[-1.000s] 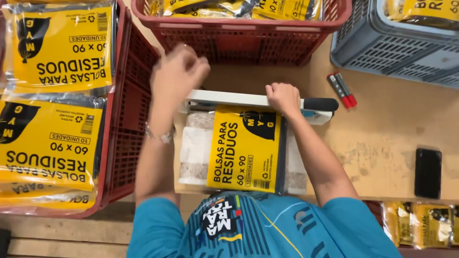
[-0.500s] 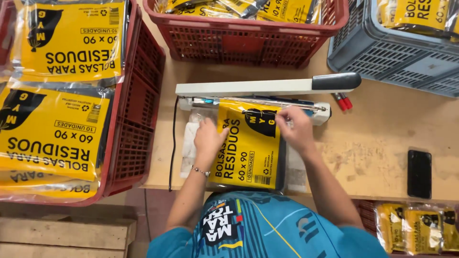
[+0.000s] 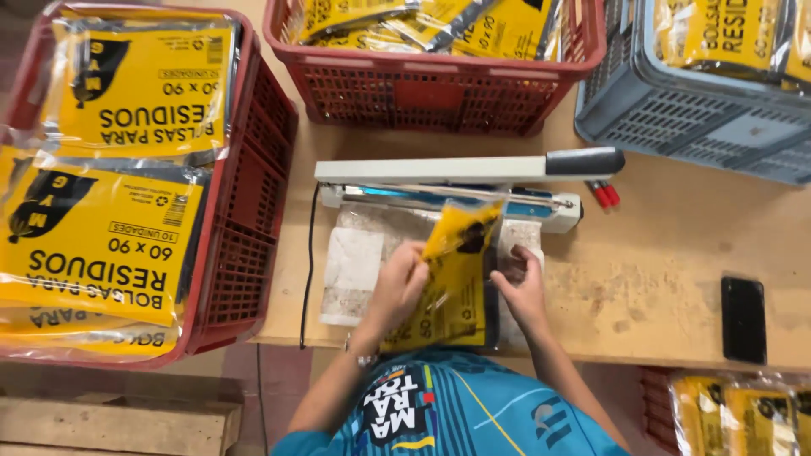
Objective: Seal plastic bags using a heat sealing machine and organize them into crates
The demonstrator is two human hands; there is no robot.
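You hold a yellow packet [image 3: 456, 270] just before the sealer [image 3: 456, 173]. Left of the sealer, flat yellow-labelled packs [image 3: 110, 245] fill a red crate [image 3: 245, 253]; behind it, more packs [image 3: 439, 25].

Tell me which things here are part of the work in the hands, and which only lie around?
In use:
left hand
right hand
yellow packet, held by both
heat sealer, arm raised

Lying about:
black phone
red marker
red crates
grey crate

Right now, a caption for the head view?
Both hands lift a yellow packet at the bench sealer.
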